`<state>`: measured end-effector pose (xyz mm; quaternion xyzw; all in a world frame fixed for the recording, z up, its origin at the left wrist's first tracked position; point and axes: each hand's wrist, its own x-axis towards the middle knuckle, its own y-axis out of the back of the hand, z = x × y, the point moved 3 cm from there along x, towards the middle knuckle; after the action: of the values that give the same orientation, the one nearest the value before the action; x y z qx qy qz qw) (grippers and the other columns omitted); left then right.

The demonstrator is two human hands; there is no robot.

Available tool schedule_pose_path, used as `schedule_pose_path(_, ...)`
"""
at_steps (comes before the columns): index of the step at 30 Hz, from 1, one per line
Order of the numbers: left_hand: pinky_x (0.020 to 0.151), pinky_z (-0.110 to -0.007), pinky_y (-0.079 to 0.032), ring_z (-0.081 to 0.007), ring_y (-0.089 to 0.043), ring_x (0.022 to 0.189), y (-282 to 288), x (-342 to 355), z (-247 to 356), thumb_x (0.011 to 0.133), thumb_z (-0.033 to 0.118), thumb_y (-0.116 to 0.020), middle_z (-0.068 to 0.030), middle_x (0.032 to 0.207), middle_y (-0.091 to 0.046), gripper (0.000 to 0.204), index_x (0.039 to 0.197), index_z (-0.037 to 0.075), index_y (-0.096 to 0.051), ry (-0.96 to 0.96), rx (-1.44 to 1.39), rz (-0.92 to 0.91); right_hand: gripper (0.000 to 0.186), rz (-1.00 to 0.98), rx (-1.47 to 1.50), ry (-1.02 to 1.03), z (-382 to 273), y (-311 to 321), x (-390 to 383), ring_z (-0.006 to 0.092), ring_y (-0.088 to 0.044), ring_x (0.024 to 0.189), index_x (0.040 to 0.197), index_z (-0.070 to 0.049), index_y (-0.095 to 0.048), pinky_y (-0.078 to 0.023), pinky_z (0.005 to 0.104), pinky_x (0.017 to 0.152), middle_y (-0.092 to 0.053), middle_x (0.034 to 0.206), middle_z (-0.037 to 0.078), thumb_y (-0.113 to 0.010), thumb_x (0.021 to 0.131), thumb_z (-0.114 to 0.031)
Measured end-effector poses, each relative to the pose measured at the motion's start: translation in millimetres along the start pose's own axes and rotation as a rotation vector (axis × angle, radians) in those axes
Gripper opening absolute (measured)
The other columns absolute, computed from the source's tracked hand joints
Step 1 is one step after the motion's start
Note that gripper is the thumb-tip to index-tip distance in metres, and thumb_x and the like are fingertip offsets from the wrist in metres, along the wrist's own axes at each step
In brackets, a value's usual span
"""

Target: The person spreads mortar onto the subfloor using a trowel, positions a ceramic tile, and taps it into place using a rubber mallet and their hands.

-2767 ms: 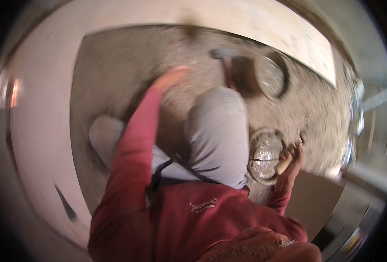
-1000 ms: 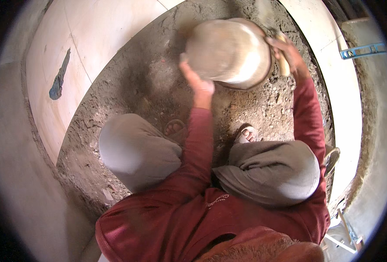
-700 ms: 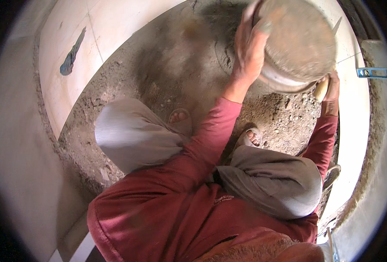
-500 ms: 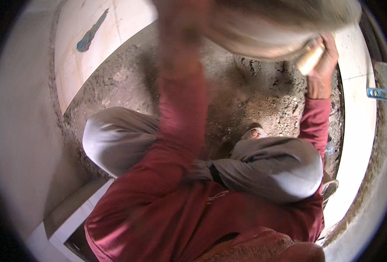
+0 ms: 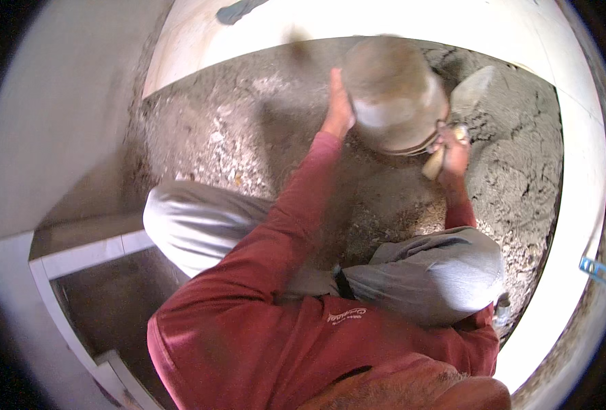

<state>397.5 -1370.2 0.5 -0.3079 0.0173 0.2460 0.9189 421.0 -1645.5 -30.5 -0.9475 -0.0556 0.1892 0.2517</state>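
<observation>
A round, mortar-stained metal pan (image 5: 392, 96) is tipped over above the rough ground, its underside toward me and blurred by motion. My left hand (image 5: 340, 109) holds its left side, fingers stretched along the wall. At the lower right rim, my right hand (image 5: 455, 147) is closed around the pale handle of a trowel (image 5: 474, 89) and touches the rim. The trowel's grey blade points away, over wet mortar (image 5: 515, 147) at the right. Whatever is beneath the pan is hidden.
Pale tiles (image 5: 453, 17) border the rubble bed (image 5: 228, 137) at the far side and right. A grey-blue rag (image 5: 238, 10) lies on the far tiles. A blue tool (image 5: 597, 270) is at the right edge. A tile-edged recess (image 5: 122, 294) lies to my left.
The pan has come down in view and tipped over, with both hands still at it. The trowel blade and the mortar at the right have come into sight. My view has shifted.
</observation>
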Motion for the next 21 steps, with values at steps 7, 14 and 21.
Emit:
schedule_pose_path(7, 0.110, -0.039, -0.041, -0.0267, -0.051, 0.131, -92, -69, 171, 0.105, 0.046, -0.044, -0.0162, 0.142, -0.053, 0.060, 0.141, -0.001, -0.049, -0.941, 0.875, 0.024, 0.013, -0.143, 0.170, 0.173, -75, -85, -27, 0.0083, -0.051, 0.054, 0.096, -0.010, -0.058, -0.046, 0.0262, 0.052, -0.050, 0.065, -0.004, -0.067, 0.096, -0.018)
schedule_pose_path(14, 0.116, -0.043, -0.037, -0.0282, -0.049, 0.136, 49, 16, 47, 0.107, 0.042, -0.034, -0.0162, 0.147, -0.052, 0.058, 0.147, 0.002, -0.047, -0.104, 0.153, 0.052, 0.016, -0.094, -0.088, -0.211, 37, -56, 25, 0.0108, -0.052, 0.055, 0.085, -0.010, -0.058, -0.044, 0.0260, 0.050, -0.052, 0.065, -0.001, -0.067, 0.095, -0.019)
schedule_pose_path(21, 0.114, -0.050, -0.043, -0.0307, -0.057, 0.129, 45, -62, -3, 0.107, 0.043, -0.033, -0.0156, 0.143, -0.057, 0.057, 0.146, 0.005, -0.049, -0.153, -0.478, -0.074, 0.017, -0.340, -0.422, -0.018, -34, -49, 19, 0.0104, -0.052, 0.052, 0.090, -0.008, -0.063, -0.044, 0.0249, 0.049, -0.055, 0.067, -0.002, -0.070, 0.093, -0.022)
